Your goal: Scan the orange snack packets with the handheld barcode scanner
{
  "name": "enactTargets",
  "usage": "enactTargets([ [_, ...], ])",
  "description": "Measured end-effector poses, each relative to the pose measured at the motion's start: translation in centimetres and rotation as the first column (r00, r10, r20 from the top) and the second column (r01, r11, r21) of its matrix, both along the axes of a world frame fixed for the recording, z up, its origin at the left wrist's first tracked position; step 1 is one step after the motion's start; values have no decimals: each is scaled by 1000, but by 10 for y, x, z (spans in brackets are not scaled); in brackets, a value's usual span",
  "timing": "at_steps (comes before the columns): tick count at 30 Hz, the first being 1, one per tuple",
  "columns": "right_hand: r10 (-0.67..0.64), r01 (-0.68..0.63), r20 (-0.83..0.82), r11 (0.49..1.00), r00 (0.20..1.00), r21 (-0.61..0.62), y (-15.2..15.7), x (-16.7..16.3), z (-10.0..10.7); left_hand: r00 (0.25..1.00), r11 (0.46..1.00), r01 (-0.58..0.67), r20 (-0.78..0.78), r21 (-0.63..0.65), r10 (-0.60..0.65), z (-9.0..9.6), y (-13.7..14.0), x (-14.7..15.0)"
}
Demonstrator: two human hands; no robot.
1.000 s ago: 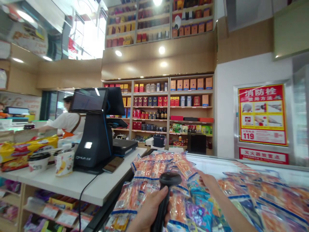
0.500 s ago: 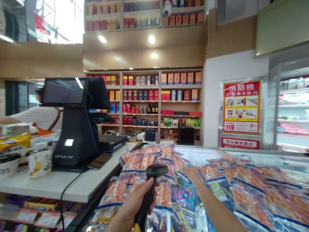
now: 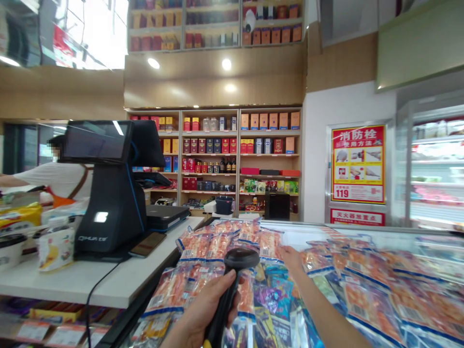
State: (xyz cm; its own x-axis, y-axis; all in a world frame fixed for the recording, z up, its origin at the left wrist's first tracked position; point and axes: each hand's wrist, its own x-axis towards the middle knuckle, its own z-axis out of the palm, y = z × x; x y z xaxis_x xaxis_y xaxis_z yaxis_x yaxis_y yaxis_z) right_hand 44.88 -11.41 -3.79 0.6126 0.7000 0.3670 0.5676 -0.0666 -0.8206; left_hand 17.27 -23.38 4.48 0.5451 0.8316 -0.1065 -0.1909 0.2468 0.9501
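My left hand (image 3: 213,302) is wrapped round the handle of a black barcode scanner (image 3: 242,258), its head pointing up and away from me. To the right, my right hand (image 3: 291,258) reaches forward over the pile and pinches the right edge of a clear food packet (image 3: 271,244) with orange contents and a blue border. Its fingertips are partly hidden behind the hand. More packets of the same kind (image 3: 165,292) lie around the scanner, and colourful small bags (image 3: 271,295) show beneath them.
Left of the pile stands a white counter (image 3: 108,285) with a black checkout terminal (image 3: 112,208), a phone (image 3: 148,244), a cable and a patterned cup (image 3: 55,249). Another heap of packets (image 3: 373,302) lies right. A person (image 3: 68,179) is behind the terminal; stocked shelves stand beyond.
The packet at my right hand has turned flatter and shows more of its face. My left hand and the scanner have shifted slightly right, and the view has tilted a little.
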Motion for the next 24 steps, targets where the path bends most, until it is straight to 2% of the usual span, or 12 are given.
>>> enactTargets([
  [5, -86, 95, -106, 991, 991, 90, -14, 23, 6, 1000, 999, 12, 7, 41, -12, 5, -9, 14],
  [10, -144, 150, -58, 982, 988, 117, -37, 42, 4, 989, 988, 148, -16, 42, -148, -1, -15, 33],
  [17, -248, 241, 100, 968, 964, 73, -75, 74, 6, 971, 971, 238, -30, 22, -238, -13, -16, 62],
  [24, -299, 299, 142, 954, 944, 21, -92, 76, 20, 962, 963, 271, 30, -6, -271, -10, -16, 68],
])
